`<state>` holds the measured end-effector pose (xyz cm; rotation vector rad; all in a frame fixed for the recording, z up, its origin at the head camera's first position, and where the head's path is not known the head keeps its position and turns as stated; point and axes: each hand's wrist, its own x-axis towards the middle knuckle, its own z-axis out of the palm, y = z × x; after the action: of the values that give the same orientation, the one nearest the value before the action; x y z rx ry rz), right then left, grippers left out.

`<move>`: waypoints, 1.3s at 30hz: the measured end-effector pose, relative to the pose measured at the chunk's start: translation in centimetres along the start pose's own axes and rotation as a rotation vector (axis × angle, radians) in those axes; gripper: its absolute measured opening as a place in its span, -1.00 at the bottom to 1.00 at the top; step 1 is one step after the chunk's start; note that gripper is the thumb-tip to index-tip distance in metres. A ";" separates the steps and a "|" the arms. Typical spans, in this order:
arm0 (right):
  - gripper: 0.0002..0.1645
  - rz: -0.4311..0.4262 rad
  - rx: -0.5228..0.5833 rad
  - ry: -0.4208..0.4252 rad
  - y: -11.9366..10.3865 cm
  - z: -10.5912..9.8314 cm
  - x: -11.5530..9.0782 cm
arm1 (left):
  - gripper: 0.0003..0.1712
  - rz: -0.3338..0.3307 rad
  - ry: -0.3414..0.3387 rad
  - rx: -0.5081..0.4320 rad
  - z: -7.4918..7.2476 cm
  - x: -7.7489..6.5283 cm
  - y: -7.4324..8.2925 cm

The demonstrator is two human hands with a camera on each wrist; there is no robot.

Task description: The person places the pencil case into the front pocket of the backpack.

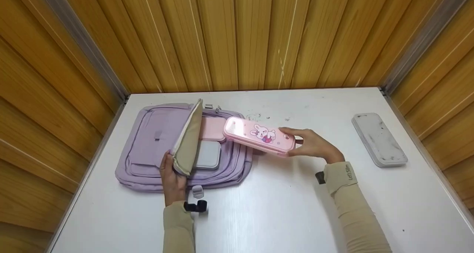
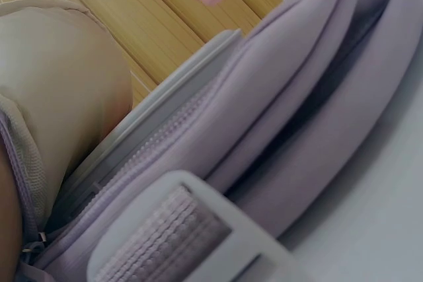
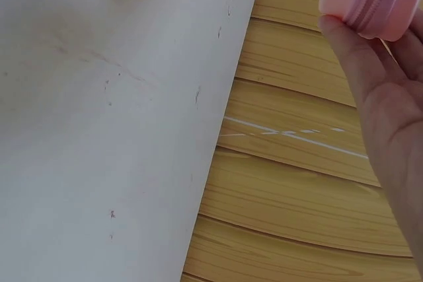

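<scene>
Hold the flap point(image 1: 189, 145) of the purple bag point(image 1: 142, 134) raised with the left hand point(image 1: 174, 179); thumb and fingers are clamped on its lower corner, left of centre in the frame. Maintain this grip so that the opening remains accessible and the fabric does not fall across the two cases inside: a pink inner case point(image 1: 213, 129) above and a pale grey case point(image 1: 209, 155) below.

Support the rabbit-print case point(image 1: 255, 135) at its right end with the right hand point(image 1: 316, 146). The fingers are clamped on that end, thumb on the lower edge, index finger on the upper. The case is at the centre of the frame, its left end over the bag's right side. A one-end grip probably lets the far end dip; keep the case level and its corner clear of the bag's zipper point(image 2: 165, 140).

The flap covers the left portions of both inner cases, and the pocket bottom is hidden. Glare obscures the left end of the printed lid. The right-wrist view cuts off most of the held case. Clearance between this case and the bag is hard to judge from above; the left-wrist view, though partial, suggests a gap.
</scene>
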<state>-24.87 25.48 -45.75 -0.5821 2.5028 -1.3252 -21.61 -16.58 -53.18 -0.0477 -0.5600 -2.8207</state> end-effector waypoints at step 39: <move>-0.08 -0.069 -0.091 -0.221 -2.6 5.2 4.5 | -0.75 0.016 0.111 0.017 1.2 0.7 0.6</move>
<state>-26.27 18.33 -46.64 -0.7959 2.3902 -1.1064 -22.17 -16.79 -51.76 0.1066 -0.5554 -2.7819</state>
